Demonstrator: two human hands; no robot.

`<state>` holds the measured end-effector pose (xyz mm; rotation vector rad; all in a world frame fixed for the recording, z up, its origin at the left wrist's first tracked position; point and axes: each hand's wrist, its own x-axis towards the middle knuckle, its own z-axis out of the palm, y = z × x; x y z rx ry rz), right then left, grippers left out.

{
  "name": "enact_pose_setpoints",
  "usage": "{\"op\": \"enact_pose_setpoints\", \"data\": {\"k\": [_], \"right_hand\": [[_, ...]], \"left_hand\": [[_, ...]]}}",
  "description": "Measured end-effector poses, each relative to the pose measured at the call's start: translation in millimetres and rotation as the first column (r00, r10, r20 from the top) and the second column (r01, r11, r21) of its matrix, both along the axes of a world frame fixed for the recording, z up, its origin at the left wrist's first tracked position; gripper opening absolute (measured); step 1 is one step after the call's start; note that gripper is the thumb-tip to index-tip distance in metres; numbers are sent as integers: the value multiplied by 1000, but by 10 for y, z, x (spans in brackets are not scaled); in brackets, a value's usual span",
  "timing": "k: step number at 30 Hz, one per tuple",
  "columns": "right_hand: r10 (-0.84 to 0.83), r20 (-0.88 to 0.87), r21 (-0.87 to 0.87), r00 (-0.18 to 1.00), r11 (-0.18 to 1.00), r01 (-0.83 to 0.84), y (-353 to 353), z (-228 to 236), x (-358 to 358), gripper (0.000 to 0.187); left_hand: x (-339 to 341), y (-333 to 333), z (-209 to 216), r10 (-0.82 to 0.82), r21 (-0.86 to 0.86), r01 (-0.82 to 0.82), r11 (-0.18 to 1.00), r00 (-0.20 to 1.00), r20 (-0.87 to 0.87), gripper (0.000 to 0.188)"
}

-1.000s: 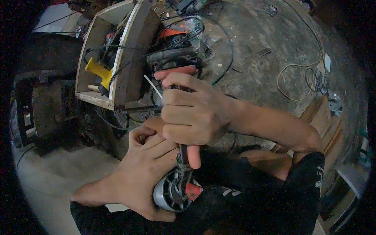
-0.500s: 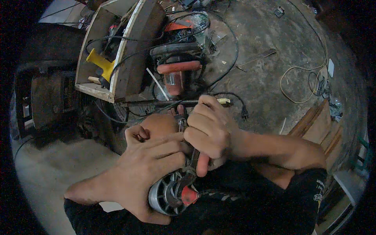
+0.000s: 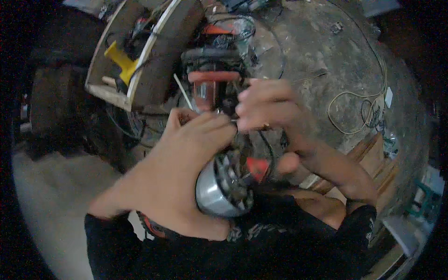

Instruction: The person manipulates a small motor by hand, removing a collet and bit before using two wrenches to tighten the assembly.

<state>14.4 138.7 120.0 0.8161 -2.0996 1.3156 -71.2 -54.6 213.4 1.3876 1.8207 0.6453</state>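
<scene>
While gripped, motor (image 3: 224,193) axis upright.

left hand (image 3: 186,163) on motor (image 3: 224,191); right hand (image 3: 268,107) just right; wooden box (image 3: 140,51) behind-left; power tool (image 3: 212,79) behind

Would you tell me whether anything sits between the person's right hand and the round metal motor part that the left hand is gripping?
Nothing visible does. The left hand grips the round metal motor part, and the right hand hovers just above it near the left fingertips, though motion blur hides exact contact.
</scene>
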Motion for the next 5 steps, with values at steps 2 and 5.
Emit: {"op": "enact_pose_setpoints", "data": {"k": [2,5], "right_hand": [[6,42,42,999,999,-8,22,97,71,53],[-13,112,74,994,997,5,47,147,124,47]], "left_hand": [[72,-68,-12,88,42,-89,995,996,23,94],[82,-147,-115,173,106,-181,978,982,78,98]]}}
